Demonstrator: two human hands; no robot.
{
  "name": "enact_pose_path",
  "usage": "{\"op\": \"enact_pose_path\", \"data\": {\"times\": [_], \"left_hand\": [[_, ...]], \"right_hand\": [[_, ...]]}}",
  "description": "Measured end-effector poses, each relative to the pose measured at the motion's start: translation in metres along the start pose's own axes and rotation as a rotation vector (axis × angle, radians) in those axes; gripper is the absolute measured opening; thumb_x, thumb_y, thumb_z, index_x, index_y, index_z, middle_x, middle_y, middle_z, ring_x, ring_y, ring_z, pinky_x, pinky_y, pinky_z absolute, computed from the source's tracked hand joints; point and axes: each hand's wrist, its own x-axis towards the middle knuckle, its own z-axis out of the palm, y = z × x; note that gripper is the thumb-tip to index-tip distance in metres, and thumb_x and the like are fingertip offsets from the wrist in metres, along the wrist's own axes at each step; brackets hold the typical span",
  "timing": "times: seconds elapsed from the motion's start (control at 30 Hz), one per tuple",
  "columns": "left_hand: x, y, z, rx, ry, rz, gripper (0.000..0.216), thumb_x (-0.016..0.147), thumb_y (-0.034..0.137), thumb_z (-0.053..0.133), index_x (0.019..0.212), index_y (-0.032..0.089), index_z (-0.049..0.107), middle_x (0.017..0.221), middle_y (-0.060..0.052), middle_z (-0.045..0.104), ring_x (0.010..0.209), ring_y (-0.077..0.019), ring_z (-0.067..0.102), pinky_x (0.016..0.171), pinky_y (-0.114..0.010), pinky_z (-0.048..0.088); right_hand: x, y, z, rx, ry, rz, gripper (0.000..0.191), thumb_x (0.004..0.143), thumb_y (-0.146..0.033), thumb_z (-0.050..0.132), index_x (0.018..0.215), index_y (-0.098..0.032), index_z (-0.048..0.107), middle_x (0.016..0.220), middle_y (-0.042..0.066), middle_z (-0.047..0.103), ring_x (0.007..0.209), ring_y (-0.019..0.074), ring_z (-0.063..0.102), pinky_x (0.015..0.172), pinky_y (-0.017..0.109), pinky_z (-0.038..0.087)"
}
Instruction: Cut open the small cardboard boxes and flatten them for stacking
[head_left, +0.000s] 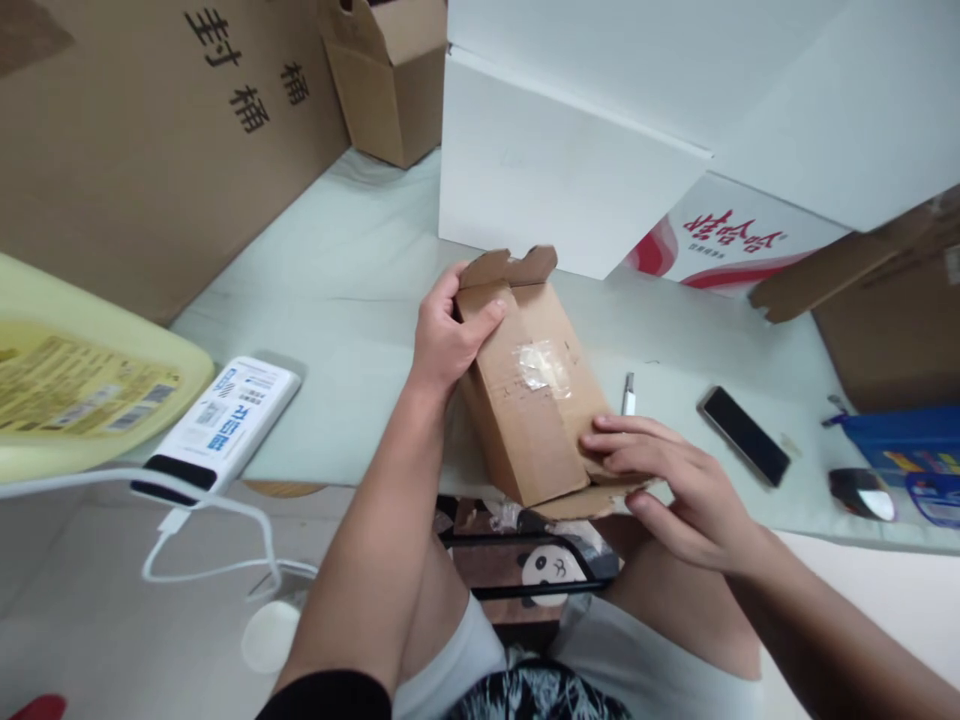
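A small brown cardboard box (517, 420) is tilted at the table's front edge, with its flaps open at both ends. A patch of clear tape (541, 367) sits on its upper side. My left hand (448, 330) grips the far left end, thumb on top and fingers round the side. My right hand (671, 480) is at the near right end, its fingers apart and touching the box by the near flap (592, 500). Just beyond that hand lies a white-handled tool (628, 395) with a metal tip, partly hidden by the hand and box. The box's inside is hidden.
A phone (744, 435), a dark mouse-like object (861, 494) and a blue pouch (900, 440) lie to the right. White boxes (555, 160) stand behind. On the left are a large carton (150, 150), a yellow jug (90, 370) and a white power bank (225, 420) with a cable.
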Motion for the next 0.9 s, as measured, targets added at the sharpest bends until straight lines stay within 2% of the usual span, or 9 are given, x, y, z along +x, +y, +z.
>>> {"op": "enact_pose_path", "data": {"times": [0.13, 0.27, 0.33, 0.43, 0.5, 0.63, 0.8, 0.9], "left_hand": [[0.000, -0.002, 0.001, 0.055, 0.023, 0.069, 0.048, 0.088, 0.057, 0.074, 0.125, 0.029, 0.061, 0.127, -0.007, 0.071, 0.116, -0.0267, 0.070, 0.101, -0.042, 0.059], [0.000, 0.009, -0.001, 0.195, 0.046, 0.159, 0.060, 0.084, 0.054, 0.081, 0.134, 0.033, 0.056, 0.139, -0.006, 0.062, 0.133, -0.0296, 0.059, 0.116, -0.047, 0.048], [0.001, 0.015, -0.003, 0.225, 0.033, 0.182, 0.070, 0.078, 0.054, 0.086, 0.137, 0.036, 0.053, 0.143, -0.007, 0.059, 0.138, -0.0323, 0.054, 0.120, -0.050, 0.043], [0.002, 0.019, -0.003, 0.238, -0.008, 0.185, 0.084, 0.068, 0.052, 0.093, 0.139, 0.038, 0.050, 0.148, -0.007, 0.056, 0.142, -0.0361, 0.049, 0.122, -0.055, 0.039], [0.002, 0.018, -0.002, 0.244, -0.021, 0.184, 0.088, 0.065, 0.048, 0.095, 0.139, 0.038, 0.050, 0.149, -0.007, 0.055, 0.141, -0.0374, 0.049, 0.122, -0.057, 0.038], [-0.002, 0.021, 0.001, 0.298, -0.003, 0.167, 0.090, 0.063, 0.039, 0.097, 0.140, 0.039, 0.051, 0.147, -0.007, 0.054, 0.141, -0.0397, 0.046, 0.123, -0.060, 0.034], [-0.007, 0.034, 0.004, 0.368, -0.044, 0.120, 0.096, 0.061, 0.034, 0.097, 0.143, 0.042, 0.048, 0.147, -0.008, 0.051, 0.140, -0.0428, 0.043, 0.122, -0.066, 0.031], [-0.008, 0.036, 0.005, 0.342, -0.039, 0.137, 0.094, 0.064, 0.027, 0.092, 0.145, 0.043, 0.046, 0.151, -0.007, 0.048, 0.142, -0.0429, 0.041, 0.124, -0.068, 0.027]], "right_hand": [[0.000, -0.005, 0.005, 0.003, 0.067, 0.060, 0.023, 0.094, -0.016, 0.060, 0.116, -0.020, 0.065, 0.115, 0.008, 0.079, 0.124, 0.0186, 0.070, 0.105, 0.032, 0.060], [-0.001, -0.013, 0.003, -0.044, 0.053, -0.056, 0.021, 0.086, -0.009, 0.064, 0.104, -0.020, 0.067, 0.122, 0.009, 0.076, 0.129, 0.0211, 0.067, 0.117, 0.040, 0.053], [-0.001, -0.019, 0.001, -0.079, 0.015, -0.114, 0.026, 0.084, -0.009, 0.065, 0.107, -0.021, 0.070, 0.139, 0.009, 0.068, 0.139, 0.0225, 0.059, 0.125, 0.045, 0.045], [0.001, -0.028, 0.001, -0.126, -0.069, -0.122, 0.029, 0.086, -0.016, 0.067, 0.113, -0.026, 0.074, 0.162, 0.006, 0.048, 0.158, 0.0280, 0.035, 0.130, 0.052, 0.036], [0.002, -0.032, 0.003, -0.179, -0.124, -0.091, 0.031, 0.089, -0.019, 0.065, 0.117, -0.028, 0.075, 0.164, 0.005, 0.045, 0.162, 0.0307, 0.025, 0.129, 0.055, 0.035], [0.002, -0.037, 0.009, -0.237, -0.184, -0.063, 0.036, 0.092, -0.020, 0.060, 0.124, -0.029, 0.072, 0.160, 0.008, 0.048, 0.163, 0.0321, 0.021, 0.127, 0.059, 0.033], [-0.001, -0.040, 0.011, -0.233, -0.187, -0.050, 0.039, 0.093, -0.017, 0.057, 0.129, -0.029, 0.067, 0.170, 0.006, 0.032, 0.166, 0.0289, 0.009, 0.132, 0.055, 0.024], [-0.005, -0.040, 0.012, -0.249, -0.186, -0.051, 0.041, 0.094, -0.018, 0.057, 0.133, -0.026, 0.065, 0.173, 0.006, 0.025, 0.166, 0.0290, 0.008, 0.133, 0.054, 0.023]]}}
